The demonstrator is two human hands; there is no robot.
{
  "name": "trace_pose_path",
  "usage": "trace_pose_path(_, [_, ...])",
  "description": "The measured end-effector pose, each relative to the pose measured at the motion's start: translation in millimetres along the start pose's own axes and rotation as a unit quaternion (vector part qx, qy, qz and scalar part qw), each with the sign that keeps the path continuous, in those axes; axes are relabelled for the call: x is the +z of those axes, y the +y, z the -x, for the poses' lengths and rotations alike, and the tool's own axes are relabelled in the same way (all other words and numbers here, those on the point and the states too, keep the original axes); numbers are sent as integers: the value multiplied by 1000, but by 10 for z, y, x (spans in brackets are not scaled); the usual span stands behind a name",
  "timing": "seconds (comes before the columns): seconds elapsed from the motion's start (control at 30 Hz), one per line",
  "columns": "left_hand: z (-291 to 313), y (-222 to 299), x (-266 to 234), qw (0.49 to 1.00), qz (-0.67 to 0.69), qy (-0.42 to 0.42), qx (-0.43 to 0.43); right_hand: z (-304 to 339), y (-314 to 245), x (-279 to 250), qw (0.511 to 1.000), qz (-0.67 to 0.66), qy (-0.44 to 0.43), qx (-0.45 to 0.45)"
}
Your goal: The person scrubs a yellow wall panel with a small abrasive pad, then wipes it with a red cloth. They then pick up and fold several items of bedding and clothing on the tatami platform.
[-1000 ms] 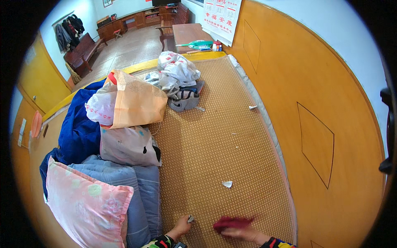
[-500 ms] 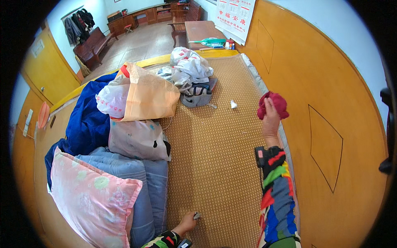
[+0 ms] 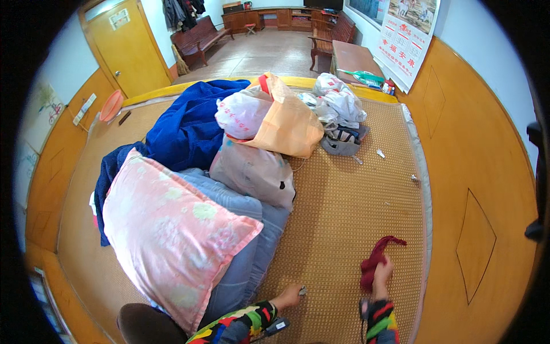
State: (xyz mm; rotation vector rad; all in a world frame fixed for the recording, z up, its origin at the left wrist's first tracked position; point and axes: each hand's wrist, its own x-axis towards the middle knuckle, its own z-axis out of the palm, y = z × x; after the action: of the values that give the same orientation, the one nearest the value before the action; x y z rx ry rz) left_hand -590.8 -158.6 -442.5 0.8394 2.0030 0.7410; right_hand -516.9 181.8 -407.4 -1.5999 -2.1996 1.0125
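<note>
In the lower right my right hand is closed on a dark red cloth, which hangs loosely bunched with one end trailing over the woven mat. My left hand, lower and further left, has its fingers pinched on a small greyish object; its kind is too small to make out. A crumpled white scrap lies on the mat ahead of my right hand. Near the mat's right edge sits a small pale object.
At left, a pink flowered pillow rests on folded blue bedding. Behind it are a dark blue blanket, an orange-tan bag, white plastic bags and a grey cap-like item. A wood-panelled wall borders the right side.
My right hand has come back from beside the wall toward me, carrying the red cloth, which now hangs longer. The small pale object now shows near the edge. The view has turned left.
</note>
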Motion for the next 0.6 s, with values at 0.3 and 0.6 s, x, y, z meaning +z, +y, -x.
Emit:
trace_pose_path(0.3, [255, 1200, -1031, 931, 352, -85, 45, 870, -3013, -809, 741, -563, -194, -310])
trace_pose_path(0.6, [1839, 2277, -3453, 752, 614, -61, 233, 2418, -4319, -1191, 654, -458, -362, -482])
